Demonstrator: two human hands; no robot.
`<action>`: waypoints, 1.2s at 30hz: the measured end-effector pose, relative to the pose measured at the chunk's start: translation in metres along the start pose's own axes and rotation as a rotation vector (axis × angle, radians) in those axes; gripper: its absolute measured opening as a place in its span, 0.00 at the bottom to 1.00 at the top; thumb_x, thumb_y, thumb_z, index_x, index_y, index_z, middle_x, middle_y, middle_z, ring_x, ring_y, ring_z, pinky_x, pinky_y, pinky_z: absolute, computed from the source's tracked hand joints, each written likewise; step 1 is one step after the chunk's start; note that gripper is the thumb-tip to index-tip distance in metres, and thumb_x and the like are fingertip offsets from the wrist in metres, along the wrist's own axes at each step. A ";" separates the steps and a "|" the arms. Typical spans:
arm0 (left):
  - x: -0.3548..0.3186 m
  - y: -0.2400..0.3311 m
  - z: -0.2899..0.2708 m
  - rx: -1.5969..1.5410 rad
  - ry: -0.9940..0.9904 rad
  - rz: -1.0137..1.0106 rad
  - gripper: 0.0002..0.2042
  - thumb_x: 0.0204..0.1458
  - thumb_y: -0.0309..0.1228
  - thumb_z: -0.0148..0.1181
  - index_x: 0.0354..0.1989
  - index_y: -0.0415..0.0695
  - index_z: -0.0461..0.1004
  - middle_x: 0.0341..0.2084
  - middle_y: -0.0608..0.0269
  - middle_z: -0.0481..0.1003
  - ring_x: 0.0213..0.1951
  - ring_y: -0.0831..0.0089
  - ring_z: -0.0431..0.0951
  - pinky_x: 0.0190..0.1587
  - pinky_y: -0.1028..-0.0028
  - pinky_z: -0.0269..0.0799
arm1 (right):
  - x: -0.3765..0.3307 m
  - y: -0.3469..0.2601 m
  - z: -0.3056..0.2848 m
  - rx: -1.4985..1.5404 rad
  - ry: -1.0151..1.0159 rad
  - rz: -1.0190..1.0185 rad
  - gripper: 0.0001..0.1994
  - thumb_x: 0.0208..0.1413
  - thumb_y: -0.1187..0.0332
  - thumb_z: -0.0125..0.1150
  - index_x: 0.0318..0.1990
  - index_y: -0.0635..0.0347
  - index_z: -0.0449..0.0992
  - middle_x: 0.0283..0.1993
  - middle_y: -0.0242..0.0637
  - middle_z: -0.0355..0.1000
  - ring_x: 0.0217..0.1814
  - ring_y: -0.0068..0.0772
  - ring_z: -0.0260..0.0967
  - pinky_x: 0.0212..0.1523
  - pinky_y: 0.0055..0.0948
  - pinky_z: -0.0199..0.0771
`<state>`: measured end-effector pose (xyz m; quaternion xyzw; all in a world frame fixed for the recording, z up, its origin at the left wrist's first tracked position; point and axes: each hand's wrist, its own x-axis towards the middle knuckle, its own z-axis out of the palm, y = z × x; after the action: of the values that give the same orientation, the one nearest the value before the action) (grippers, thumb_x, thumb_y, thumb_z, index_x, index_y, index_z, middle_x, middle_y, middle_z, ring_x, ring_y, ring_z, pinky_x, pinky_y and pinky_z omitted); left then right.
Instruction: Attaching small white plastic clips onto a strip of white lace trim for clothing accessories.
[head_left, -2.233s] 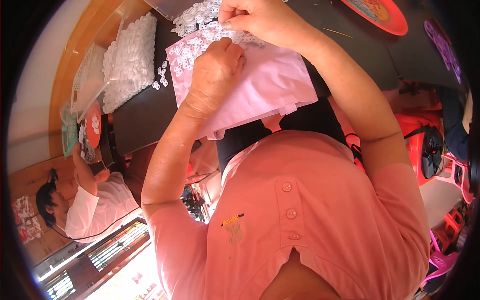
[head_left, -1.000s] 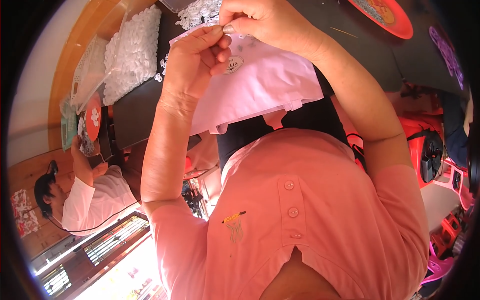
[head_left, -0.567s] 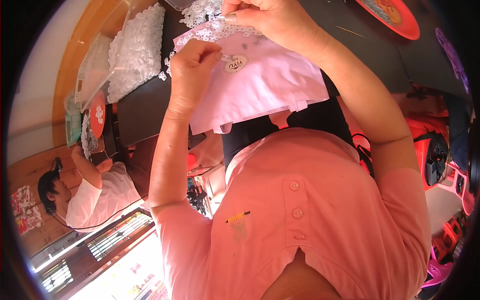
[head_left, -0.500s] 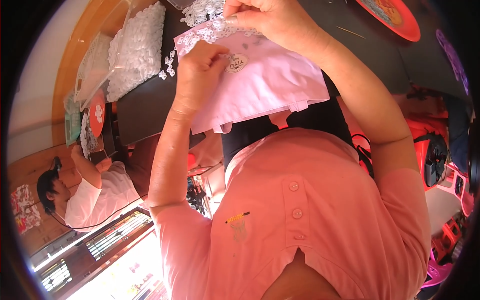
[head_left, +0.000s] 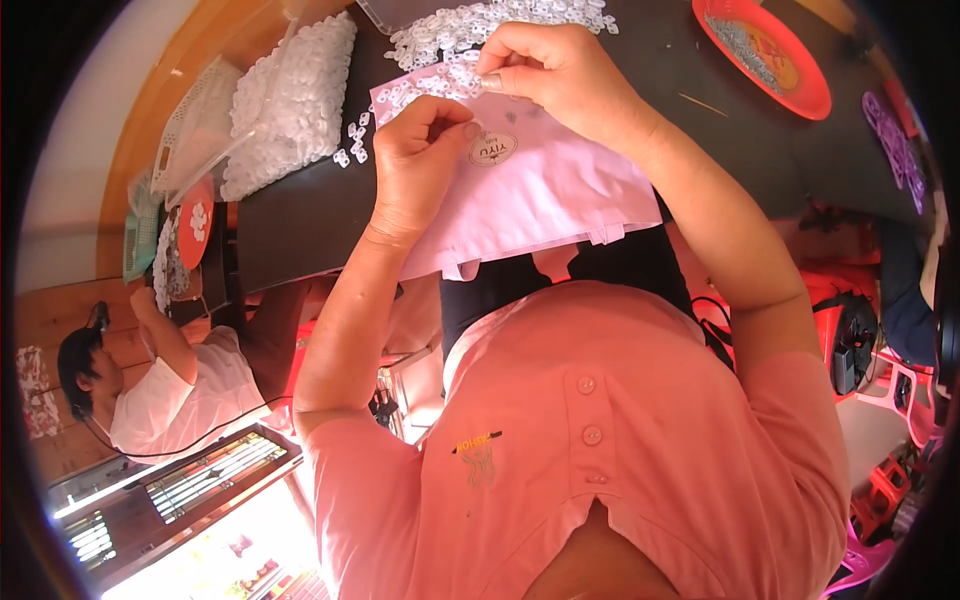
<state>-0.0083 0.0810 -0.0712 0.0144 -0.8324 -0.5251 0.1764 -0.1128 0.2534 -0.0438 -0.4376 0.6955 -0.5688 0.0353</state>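
Note:
A pink cloth bag [head_left: 560, 190] with a round printed label lies across the near edge of the dark table. Many small white plastic pieces with holes [head_left: 420, 90] are scattered over its far part. My left hand [head_left: 415, 165] rests over the bag's left side, thumb and fingers pinched close to the label. Farther off, my right hand [head_left: 565, 80] has its thumb and index finger pressed together beside the white pieces. Whatever either pinch holds is too small or too hidden to name.
A full clear bag of white pieces [head_left: 290, 110] lies at left, near a loose pile [head_left: 480, 30]. A red plate [head_left: 810, 90] holds small grey bits. Purple strips [head_left: 895, 150] and a thin stick [head_left: 703, 105] lie at right. A co-worker [head_left: 170, 370] sits at left.
The view has shifted, bringing more of the far white pile into sight. My right hand has come slightly nearer over the bag. My left hand stays pinched near the label.

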 end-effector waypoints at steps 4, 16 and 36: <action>0.010 0.020 0.000 -0.299 -0.006 -0.123 0.08 0.49 0.18 0.62 0.38 0.35 0.75 0.27 0.64 0.75 0.25 0.79 0.72 0.23 0.80 0.66 | -0.001 -0.002 0.002 0.072 0.061 -0.008 0.03 0.55 0.76 0.60 0.37 0.63 0.75 0.29 0.25 0.71 0.31 0.13 0.65 0.31 0.17 0.66; 0.038 0.043 0.017 -0.552 0.036 -0.185 0.08 0.50 0.19 0.60 0.38 0.33 0.74 0.27 0.59 0.76 0.24 0.76 0.74 0.24 0.78 0.67 | 0.003 0.001 -0.002 0.205 0.211 0.012 0.02 0.53 0.77 0.60 0.34 0.64 0.75 0.27 0.28 0.72 0.30 0.16 0.67 0.31 0.19 0.69; 0.042 0.014 0.025 -0.914 0.067 -0.227 0.05 0.57 0.23 0.55 0.36 0.34 0.73 0.26 0.59 0.75 0.23 0.73 0.73 0.24 0.75 0.67 | 0.003 0.010 0.008 0.098 0.278 -0.089 0.03 0.53 0.80 0.59 0.35 0.65 0.74 0.28 0.31 0.74 0.29 0.17 0.69 0.30 0.20 0.69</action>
<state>-0.0535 0.1004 -0.0563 0.0431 -0.5031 -0.8529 0.1329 -0.1164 0.2446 -0.0538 -0.3827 0.6449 -0.6583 -0.0652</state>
